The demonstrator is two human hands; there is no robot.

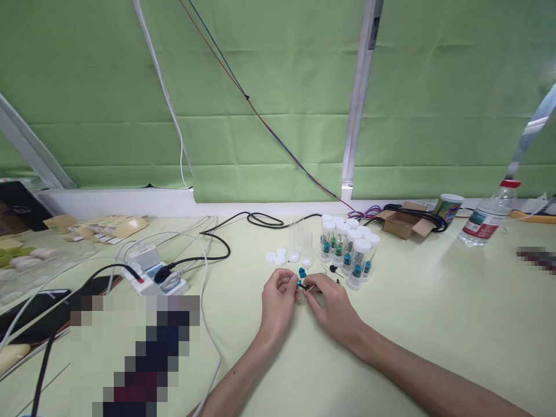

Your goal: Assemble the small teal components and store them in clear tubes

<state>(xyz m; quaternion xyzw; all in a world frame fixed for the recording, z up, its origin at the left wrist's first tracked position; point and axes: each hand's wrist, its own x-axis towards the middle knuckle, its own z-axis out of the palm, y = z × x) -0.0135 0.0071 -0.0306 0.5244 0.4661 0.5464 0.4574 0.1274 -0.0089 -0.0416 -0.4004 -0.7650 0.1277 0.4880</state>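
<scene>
My left hand (278, 298) pinches a small blue part (298, 282) between thumb and forefinger. From the other side my right hand (330, 304) grips a small black part (304, 286), which meets the blue one. Their exact kind is too small to make out. Just beyond the fingertips lies another blue piece (302, 271). Several clear vials with white caps (357, 266) stand right of my hands, with blue or green pieces inside. Loose white caps (280, 256) lie behind my left hand, beside uncapped clear tubes (306, 243). A small black piece (333, 269) with a thin pin rests nearby.
On the left are a power strip (150, 278) with plugs, cables and dark phones (35, 307). A black cable (228, 246) curves across the table behind. Toward the back right stand an open cardboard box (399, 225), a can (449, 207) and a water bottle (486, 217).
</scene>
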